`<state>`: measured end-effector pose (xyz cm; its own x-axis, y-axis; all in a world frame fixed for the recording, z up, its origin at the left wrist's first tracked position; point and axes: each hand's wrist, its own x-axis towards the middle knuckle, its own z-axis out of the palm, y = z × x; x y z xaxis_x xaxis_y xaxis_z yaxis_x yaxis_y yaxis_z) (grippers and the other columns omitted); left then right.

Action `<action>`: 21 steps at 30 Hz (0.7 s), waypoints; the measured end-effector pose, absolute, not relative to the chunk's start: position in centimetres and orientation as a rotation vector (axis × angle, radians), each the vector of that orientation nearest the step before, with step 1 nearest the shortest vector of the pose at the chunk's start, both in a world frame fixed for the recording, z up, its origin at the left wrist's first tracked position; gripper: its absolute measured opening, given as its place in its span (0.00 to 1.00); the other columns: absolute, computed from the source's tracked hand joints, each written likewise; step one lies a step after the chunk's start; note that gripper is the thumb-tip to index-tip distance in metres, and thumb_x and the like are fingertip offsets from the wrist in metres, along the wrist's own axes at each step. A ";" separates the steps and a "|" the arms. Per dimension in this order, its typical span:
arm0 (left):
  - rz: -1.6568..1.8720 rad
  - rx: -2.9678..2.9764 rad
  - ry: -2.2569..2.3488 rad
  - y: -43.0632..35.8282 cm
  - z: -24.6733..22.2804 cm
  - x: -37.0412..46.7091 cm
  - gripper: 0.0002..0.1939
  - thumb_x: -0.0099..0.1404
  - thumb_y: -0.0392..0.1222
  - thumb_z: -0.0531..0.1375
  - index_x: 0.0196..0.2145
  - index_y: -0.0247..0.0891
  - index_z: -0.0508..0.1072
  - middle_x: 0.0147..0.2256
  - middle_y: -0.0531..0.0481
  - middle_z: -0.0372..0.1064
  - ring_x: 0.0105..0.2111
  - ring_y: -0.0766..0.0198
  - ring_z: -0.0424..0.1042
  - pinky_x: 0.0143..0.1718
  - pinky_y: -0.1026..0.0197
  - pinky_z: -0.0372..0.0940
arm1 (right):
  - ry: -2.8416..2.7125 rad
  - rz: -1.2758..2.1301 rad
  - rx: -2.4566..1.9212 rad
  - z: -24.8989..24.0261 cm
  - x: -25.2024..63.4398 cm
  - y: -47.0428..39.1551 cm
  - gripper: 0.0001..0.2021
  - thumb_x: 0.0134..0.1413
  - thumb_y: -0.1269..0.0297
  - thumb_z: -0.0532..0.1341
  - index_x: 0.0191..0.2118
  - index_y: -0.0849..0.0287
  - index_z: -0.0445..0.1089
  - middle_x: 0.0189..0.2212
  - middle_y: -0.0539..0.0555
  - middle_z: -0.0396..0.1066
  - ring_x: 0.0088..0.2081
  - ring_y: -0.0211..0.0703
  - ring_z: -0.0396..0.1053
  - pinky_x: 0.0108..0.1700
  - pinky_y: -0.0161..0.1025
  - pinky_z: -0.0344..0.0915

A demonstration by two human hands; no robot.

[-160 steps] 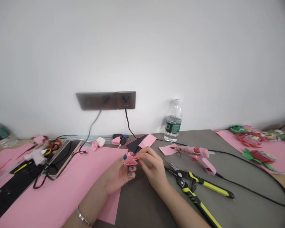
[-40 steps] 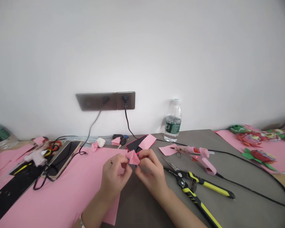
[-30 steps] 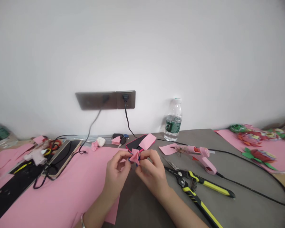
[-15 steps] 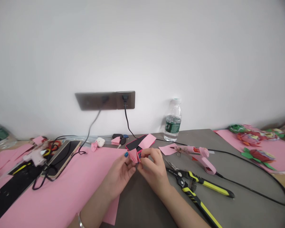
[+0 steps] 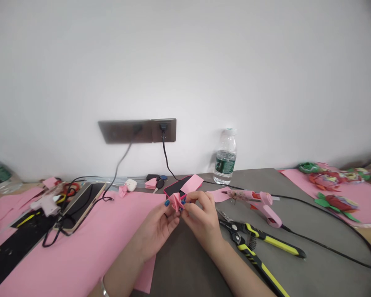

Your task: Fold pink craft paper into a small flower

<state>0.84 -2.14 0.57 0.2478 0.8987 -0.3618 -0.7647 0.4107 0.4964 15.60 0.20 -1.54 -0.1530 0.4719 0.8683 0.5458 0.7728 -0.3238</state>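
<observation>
Landmark: the clear plastic bottle with a green label (image 5: 225, 163), upright on the grey desk (image 5: 179, 264).

Workpiece: the small pink folded-paper piece with pointed flaps (image 5: 176, 202) is held above the desk, nearer the person than the bottle and to its left. The left hand (image 5: 157, 233) grasps its left side between thumb and fingers. The right hand (image 5: 204, 222) pinches its right side with the fingertips. The opposed, light grip likely steadies the thin flaps without flattening the creases.

Adjacent items: left of the bottle, a pink paper slip (image 5: 191, 184) lies partly over a dark phone in a red-pink case (image 5: 172, 189), perhaps for easy reach. Farther left, two small folded pink pieces (image 5: 123, 190) (image 5: 151, 183) sit apart, probably so that their folds are not pressed.

Tools: on the near right side of the bottle, the pink glue gun (image 5: 262, 199) points its nozzle over a pink paper scrap (image 5: 218, 195); the scrap presumably catches drips. Nearer the person, the cutters with black-and-yellow handles (image 5: 235, 231) lie with handles spread toward the person, apparently ready for pickup.

Outer area: well right of the bottle, multicoloured paper flowers (image 5: 340, 203) rest on pink paper, presumably protected from handling.
</observation>
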 end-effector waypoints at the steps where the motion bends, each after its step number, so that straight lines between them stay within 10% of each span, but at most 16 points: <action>1: 1.150 0.232 0.669 -2.1 0.5 0.8 0.12 0.70 0.29 0.51 0.35 0.27 0.75 0.30 0.44 0.75 0.29 0.67 0.77 0.31 0.67 0.75 | -1.790 -0.079 -0.796 -1.6 15.6 0.2 0.11 0.54 0.79 0.59 0.26 0.58 0.64 0.32 0.52 0.66 0.33 0.40 0.61 0.37 0.41 0.56; 21: 1.152 0.259 0.626 -2.5 0.3 0.7 0.09 0.67 0.26 0.55 0.38 0.30 0.75 0.30 0.47 0.74 0.28 0.69 0.75 0.28 0.70 0.72 | -1.809 -0.128 -0.753 -1.3 15.7 0.1 0.13 0.53 0.80 0.58 0.24 0.57 0.61 0.31 0.51 0.66 0.30 0.39 0.61 0.36 0.42 0.55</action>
